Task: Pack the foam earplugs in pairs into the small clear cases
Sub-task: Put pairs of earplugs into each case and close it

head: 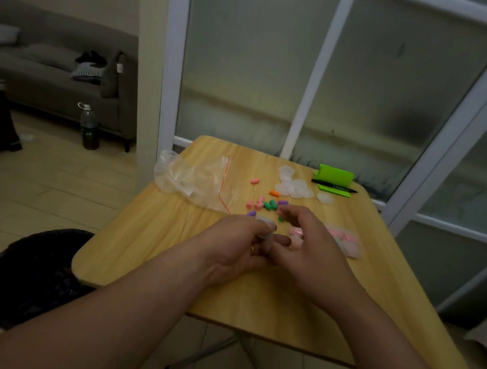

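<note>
**Item one:** left hand (239,244), fingers curled round a small clear case (265,227). We hold it just above the tabletop (145,249), close to the other hand, we judge so that a pair can go straight in. Whether the case already has anything in it, we cannot tell.

**Item two:** right hand (305,242), fingers bent over a green earplug (281,219) at the near edge of the loose pile. Whether we have it pinched or merely touched, we cannot tell. The thumb lies beside the left fingers, which keeps pick and case together.

**Item three:** loose earplugs (264,204) in pink, green, orange and purple, scattered just beyond both hands. They are within easy reach for matching colours, and many are not yet packed.

**Item four:** empty cases (293,185), heaped farther back, near a black marker (333,186) and a green stand (336,174).

**Item five:** slack plastic bag (197,179), left of the earplugs, likely their source.

**Item six:** pink heap (347,240), right of the hands. We judge it finished stock set aside, though it is too blurred to be sure.
</note>
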Demonstrator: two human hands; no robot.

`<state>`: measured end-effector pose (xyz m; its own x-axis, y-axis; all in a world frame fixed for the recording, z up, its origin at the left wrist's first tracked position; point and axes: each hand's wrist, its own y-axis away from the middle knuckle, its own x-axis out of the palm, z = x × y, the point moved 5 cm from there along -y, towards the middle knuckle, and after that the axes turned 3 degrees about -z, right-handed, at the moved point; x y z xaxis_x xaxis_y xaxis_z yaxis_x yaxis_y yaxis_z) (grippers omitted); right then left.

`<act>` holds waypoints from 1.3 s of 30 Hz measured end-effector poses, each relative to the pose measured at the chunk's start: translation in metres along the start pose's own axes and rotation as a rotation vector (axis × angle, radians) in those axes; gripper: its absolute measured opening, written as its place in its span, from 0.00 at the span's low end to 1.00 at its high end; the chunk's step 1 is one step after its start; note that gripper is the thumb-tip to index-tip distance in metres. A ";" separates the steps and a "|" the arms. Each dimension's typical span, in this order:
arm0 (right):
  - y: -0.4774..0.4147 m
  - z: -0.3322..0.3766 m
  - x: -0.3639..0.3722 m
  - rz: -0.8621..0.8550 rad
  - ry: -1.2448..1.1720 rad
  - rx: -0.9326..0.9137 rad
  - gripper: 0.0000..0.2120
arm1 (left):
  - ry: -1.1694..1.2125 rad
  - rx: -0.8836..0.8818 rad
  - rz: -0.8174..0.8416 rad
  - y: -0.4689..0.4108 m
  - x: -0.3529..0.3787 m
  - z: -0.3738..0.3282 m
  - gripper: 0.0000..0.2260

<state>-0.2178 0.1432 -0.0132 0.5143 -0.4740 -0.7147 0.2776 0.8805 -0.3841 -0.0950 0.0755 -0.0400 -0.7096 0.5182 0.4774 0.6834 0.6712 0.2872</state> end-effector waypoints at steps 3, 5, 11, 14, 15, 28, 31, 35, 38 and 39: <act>0.007 -0.005 -0.004 -0.006 0.033 0.012 0.34 | 0.012 -0.027 -0.003 0.001 0.007 0.004 0.10; 0.010 -0.008 -0.005 -0.011 0.057 0.011 0.34 | 0.020 -0.043 0.007 0.001 0.014 0.008 0.09; 0.022 -0.021 -0.011 -0.028 0.055 0.028 0.29 | 0.037 -0.051 0.045 -0.004 0.039 0.023 0.14; 0.029 -0.029 -0.019 -0.078 0.043 0.046 0.28 | 0.051 -0.039 0.046 -0.008 0.052 0.029 0.14; 0.030 -0.031 -0.022 -0.093 0.047 0.051 0.27 | 0.060 -0.028 0.045 -0.011 0.056 0.030 0.14; 0.038 -0.087 -0.089 -0.304 0.125 0.258 0.21 | -0.024 0.119 -0.071 -0.034 0.076 0.030 0.09; 0.040 -0.107 -0.092 -0.233 0.161 0.370 0.19 | 0.015 0.183 -0.213 -0.041 0.058 0.015 0.09; 0.035 -0.109 -0.077 -0.165 0.246 0.357 0.19 | 0.027 0.207 -0.270 -0.041 0.045 0.008 0.09; 0.030 -0.106 -0.065 -0.140 0.269 0.331 0.20 | 0.041 0.208 -0.287 -0.043 0.041 0.008 0.13; 0.029 -0.105 -0.062 -0.135 0.279 0.328 0.20 | 0.041 0.207 -0.290 -0.043 0.040 0.008 0.14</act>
<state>-0.3268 0.1986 -0.0413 0.2297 -0.5263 -0.8187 0.5927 0.7428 -0.3113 -0.1544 0.0719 -0.0398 -0.8585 0.2714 0.4351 0.4024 0.8825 0.2434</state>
